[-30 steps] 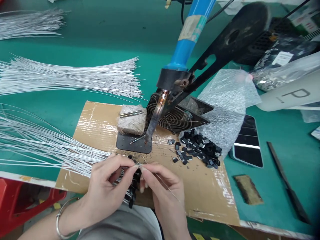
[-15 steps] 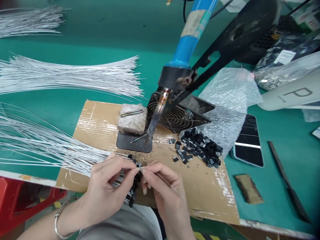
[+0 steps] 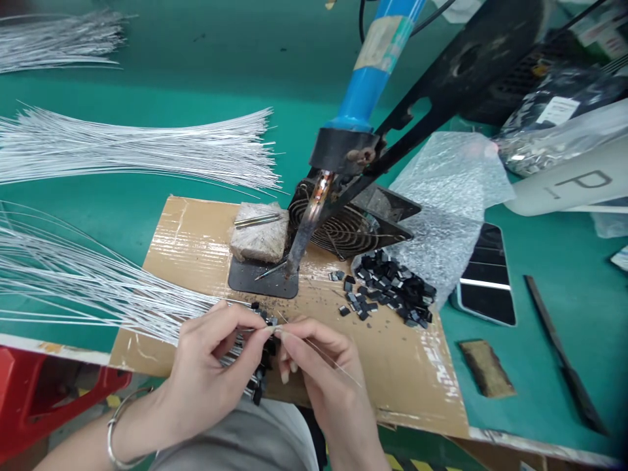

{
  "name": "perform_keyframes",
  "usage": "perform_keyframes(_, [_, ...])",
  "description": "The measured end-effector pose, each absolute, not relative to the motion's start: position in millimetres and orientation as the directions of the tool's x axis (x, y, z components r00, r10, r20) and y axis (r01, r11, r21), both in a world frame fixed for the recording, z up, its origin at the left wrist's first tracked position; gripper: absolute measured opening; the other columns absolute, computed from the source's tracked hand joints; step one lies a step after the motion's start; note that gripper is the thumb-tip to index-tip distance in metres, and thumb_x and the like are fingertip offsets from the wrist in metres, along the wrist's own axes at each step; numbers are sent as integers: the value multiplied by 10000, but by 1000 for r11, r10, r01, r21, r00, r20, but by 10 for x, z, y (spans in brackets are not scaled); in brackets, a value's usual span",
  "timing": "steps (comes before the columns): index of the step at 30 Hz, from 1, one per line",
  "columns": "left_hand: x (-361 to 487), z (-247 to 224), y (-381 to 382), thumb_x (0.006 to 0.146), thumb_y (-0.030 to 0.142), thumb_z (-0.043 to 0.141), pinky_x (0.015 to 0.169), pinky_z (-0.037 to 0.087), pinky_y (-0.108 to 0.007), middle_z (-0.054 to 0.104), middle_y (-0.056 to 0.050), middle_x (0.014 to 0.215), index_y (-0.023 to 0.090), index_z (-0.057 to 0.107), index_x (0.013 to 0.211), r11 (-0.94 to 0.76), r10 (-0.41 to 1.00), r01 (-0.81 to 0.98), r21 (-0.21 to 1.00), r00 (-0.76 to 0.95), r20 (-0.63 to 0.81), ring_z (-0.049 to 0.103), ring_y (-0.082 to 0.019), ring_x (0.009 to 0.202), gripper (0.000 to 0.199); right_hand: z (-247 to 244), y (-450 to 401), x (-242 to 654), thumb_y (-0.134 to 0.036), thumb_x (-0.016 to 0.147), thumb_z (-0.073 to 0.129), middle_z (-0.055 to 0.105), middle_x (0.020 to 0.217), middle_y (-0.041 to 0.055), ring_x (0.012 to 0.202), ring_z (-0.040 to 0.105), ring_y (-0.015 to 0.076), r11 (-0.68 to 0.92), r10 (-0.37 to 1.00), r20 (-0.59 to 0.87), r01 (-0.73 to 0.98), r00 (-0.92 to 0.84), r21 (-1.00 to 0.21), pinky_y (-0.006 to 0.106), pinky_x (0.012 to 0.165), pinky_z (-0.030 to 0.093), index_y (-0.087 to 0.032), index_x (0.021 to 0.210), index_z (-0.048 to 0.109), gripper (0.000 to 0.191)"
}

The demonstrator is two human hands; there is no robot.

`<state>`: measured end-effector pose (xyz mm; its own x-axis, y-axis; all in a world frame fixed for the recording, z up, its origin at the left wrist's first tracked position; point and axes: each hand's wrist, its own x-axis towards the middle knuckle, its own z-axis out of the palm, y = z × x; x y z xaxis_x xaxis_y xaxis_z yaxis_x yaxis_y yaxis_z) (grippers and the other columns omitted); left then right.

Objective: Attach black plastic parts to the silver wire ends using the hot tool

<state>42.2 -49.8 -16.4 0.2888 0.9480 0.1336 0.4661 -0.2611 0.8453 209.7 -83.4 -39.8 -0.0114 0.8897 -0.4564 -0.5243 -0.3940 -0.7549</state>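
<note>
My left hand (image 3: 216, 366) is closed in a pinch, thumb against forefinger, with a thin wire between the fingertips. Touching those fingertips, my right hand (image 3: 324, 379) is also pinched, and a thin pale wire (image 3: 333, 362) runs from it across the back of its fingers. The exact point where the fingertips meet is too small to make out. Beneath my left hand lies a bundle of white wires (image 3: 122, 294), fanning out to the left. Small black connectors (image 3: 258, 386) sit at the bundle's near ends, partly hidden by both hands.
A blue-handled soldering iron (image 3: 363, 98) hangs in a black stand, its tip above a dark pad (image 3: 245, 278). Right of it are a fan (image 3: 348, 229), a pile of black pieces (image 3: 397, 288), bubble wrap (image 3: 441, 203) and a phone (image 3: 485, 275). More wires (image 3: 137, 147) lie behind.
Both hands keep nearly the same pinch at the same spot. The view has shifted very slightly; no object has visibly moved.
</note>
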Motion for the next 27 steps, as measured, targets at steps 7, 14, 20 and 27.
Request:
perform_keyframes(7, [455, -180, -518, 973, 96, 645, 499, 369, -228, 621, 49, 669, 218, 667, 883, -286, 946, 462, 840, 276, 170, 460, -95, 536, 153, -417, -840, 2054, -430, 804, 908, 685, 603, 0, 518, 563, 95, -372, 889, -458, -555, 18, -744, 207, 511, 475, -229, 752, 850, 215])
perform_keyframes(14, [485, -203, -536, 972, 108, 644, 467, 344, -223, 624, 42, 659, 208, 673, 881, -274, 955, 487, 829, 241, 174, 414, -89, 499, 139, -440, -834, 1937, -427, 775, 928, 687, 587, -4, 495, 555, 81, -301, 888, -449, -619, 95, -725, 181, 498, 478, -243, 760, 865, 195])
perform_keyframes(20, [490, -198, -525, 967, 112, 644, 457, 343, -210, 615, 48, 638, 212, 671, 873, -259, 961, 493, 831, 222, 167, 408, -85, 487, 140, -450, -847, 1917, -436, 788, 925, 705, 609, 0, 513, 572, 69, -283, 892, -438, -616, 112, -735, 155, 515, 486, -240, 788, 873, 203])
perform_keyframes(27, [497, -183, -537, 958, 93, 644, 458, 346, -208, 624, 51, 643, 212, 672, 869, -279, 956, 488, 827, 227, 188, 420, -85, 491, 151, -454, -836, 1964, -428, 815, 906, 694, 607, -1, 513, 577, 85, -293, 895, -434, -594, 106, -749, 179, 504, 490, -236, 771, 864, 201])
